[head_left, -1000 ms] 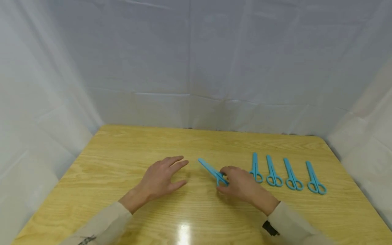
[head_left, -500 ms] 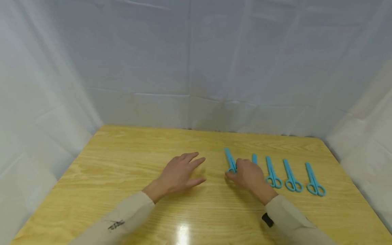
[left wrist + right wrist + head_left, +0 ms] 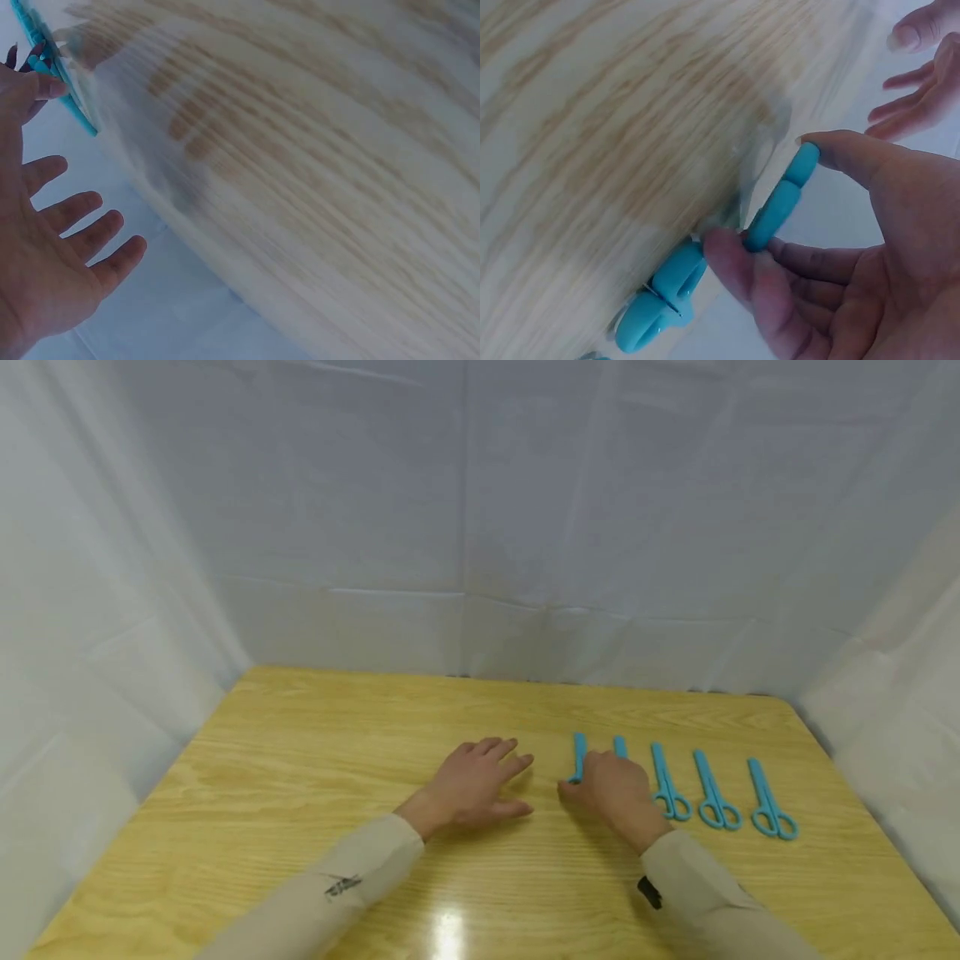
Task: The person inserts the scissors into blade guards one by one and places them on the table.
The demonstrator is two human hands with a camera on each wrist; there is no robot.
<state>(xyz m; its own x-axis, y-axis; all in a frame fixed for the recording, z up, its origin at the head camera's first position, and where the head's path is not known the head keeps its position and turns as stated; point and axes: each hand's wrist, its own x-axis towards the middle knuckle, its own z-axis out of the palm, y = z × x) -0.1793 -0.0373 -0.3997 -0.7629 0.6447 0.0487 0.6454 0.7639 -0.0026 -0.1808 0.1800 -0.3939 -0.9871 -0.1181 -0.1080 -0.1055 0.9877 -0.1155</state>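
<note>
My right hand (image 3: 613,789) pinches the handle loops of a pair of blue scissors (image 3: 579,753), thumb on one side and fingers on the other. The blades point toward the back of the table. In the right wrist view the held handles (image 3: 780,206) stand between thumb and fingertips, beside the handles of another pair (image 3: 664,296). My left hand (image 3: 476,781) hovers to the left, fingers spread, holding nothing; its open palm (image 3: 45,262) shows in the left wrist view. To the right, several matching scissors (image 3: 716,789) lie in a row, the nearest pair (image 3: 620,746) partly hidden by my right hand.
The wooden table (image 3: 300,760) carries the row along its right half. A hanging pale sheet (image 3: 465,527) closes off the back, and more sheeting stands at the left (image 3: 90,652) and right sides.
My right hand has carried the scissors right, and they have turned from slanting left to nearly straight, beside the row. My left hand has followed to the right, fingers still spread.
</note>
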